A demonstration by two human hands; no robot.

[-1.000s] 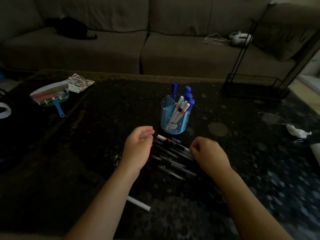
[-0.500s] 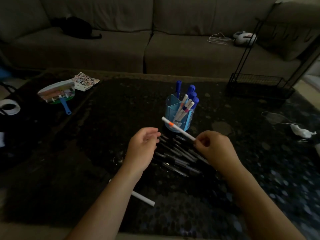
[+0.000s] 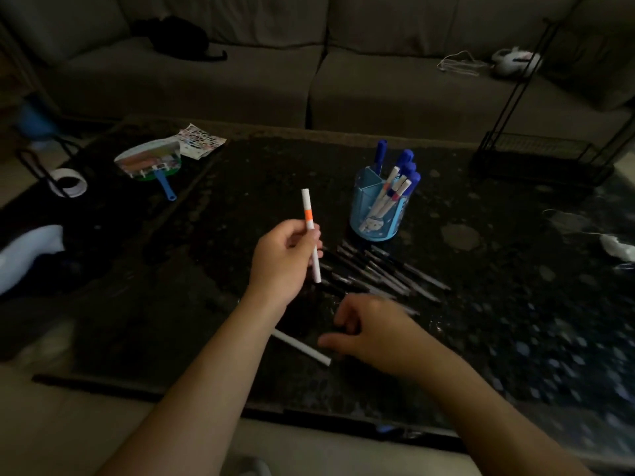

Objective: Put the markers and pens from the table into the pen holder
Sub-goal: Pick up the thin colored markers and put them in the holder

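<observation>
Status: task partly done. Holder (image 3: 377,214), blue, stands upright on the dark table (image 3: 240,187), beyond the hands and to the right. It already contains several blue-capped markers (image 3: 407,163) and a few white pens (image 3: 395,190), all leaning right.

Left hand (image 3: 283,261) is raised above the table, fingers closed round a white pen with an orange band (image 3: 310,231), held near upright, band just above the fingers. This pen is not yet in the holder; it sits left of it and a little nearer the person.

Right hand (image 3: 374,329) is low over the table, blurred, fingers curled and reaching toward a white pen (image 3: 302,347) lying near the front edge. Contact: cannot tell. Grip: cannot tell.

Left to do: a row of dark pens (image 3: 385,273) lies side by side between holder and right hand; count unclear in the dim light. Plus the white one at the front and the one in hand.

Surroundings, not task items: hand fan (image 3: 151,163) and printed sheet (image 3: 201,140) at far left, tape roll (image 3: 68,182) off the left edge, black wire rack (image 3: 543,159) at far right, sofa (image 3: 309,63) behind.

Obstacles: path from left hand to holder looks open. Judgement: the pens already leaning in the holder crowd its right side, so the open left compartment seems the easier target. Dark pens on dark table are hard to pick out.
</observation>
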